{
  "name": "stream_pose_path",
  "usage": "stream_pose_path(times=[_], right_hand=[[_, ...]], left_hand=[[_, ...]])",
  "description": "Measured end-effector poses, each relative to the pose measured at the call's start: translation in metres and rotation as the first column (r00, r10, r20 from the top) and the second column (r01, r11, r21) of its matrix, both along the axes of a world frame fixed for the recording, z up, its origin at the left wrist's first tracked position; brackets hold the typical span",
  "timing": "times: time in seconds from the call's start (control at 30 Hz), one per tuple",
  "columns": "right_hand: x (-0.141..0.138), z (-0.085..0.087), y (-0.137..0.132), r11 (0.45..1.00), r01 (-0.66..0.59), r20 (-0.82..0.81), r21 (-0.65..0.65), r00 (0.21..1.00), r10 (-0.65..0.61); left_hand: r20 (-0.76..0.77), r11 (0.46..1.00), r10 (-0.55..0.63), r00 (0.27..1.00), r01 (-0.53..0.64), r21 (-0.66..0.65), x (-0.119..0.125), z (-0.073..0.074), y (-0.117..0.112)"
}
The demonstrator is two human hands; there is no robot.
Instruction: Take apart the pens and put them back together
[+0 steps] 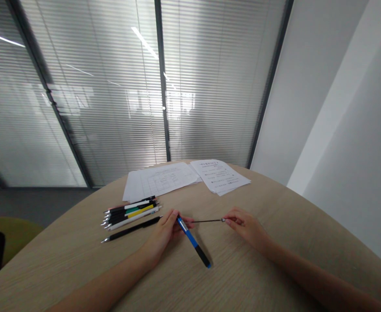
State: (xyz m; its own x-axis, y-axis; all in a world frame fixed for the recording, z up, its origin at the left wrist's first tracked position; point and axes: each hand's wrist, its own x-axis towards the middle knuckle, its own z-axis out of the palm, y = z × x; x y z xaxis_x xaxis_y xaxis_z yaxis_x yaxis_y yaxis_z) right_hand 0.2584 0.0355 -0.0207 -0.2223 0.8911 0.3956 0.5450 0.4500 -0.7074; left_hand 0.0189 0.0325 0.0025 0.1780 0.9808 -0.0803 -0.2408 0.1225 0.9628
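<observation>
Near the middle of the table, my left hand is closed on a blue pen with a black grip. The pen slants down to the right, its black end toward me. Across from it, my right hand pinches one end of a thin dark pen refill. The refill lies level between both hands, and its left end reaches my left fingers; whether they hold it too is hidden. Just left of my left hand rests a black pen on the tabletop.
Several pens lie in a bundle at the left, in black, white, green and yellow. Printed sheets and more printed paper sit at the far edge of the wooden table. A chair stands at the left.
</observation>
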Motion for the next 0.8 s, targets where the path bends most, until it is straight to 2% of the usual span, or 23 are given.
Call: stream_pose_path(times=[0.17,0.4,0.67,0.8], right_hand=[[-0.0003,0.0010,-0.0008,1.000,0.005,0.021,0.006,1.000,-0.005],[-0.0005,0.0023,-0.0010,1.000,-0.003,0.031,0.006,1.000,0.003],[0.0010,-0.0012,-0.0004,0.998,-0.031,0.076,0.062,0.997,0.026],[0.0008,0.0005,-0.0012,0.998,0.016,0.074,0.054,0.997,-0.020]], left_hand=[[0.051,1.000,-0.016,0.999,0.017,-0.016,-0.0004,0.0003,0.0016],[-0.016,0.999,-0.042,0.999,0.041,-0.019,0.0001,0.0017,-0.0006],[-0.050,0.999,-0.053,0.997,0.052,-0.004,0.0004,-0.0006,0.0011],[-0.043,1.000,-0.017,0.999,0.017,0.002,-0.0005,-0.0025,0.0032]])
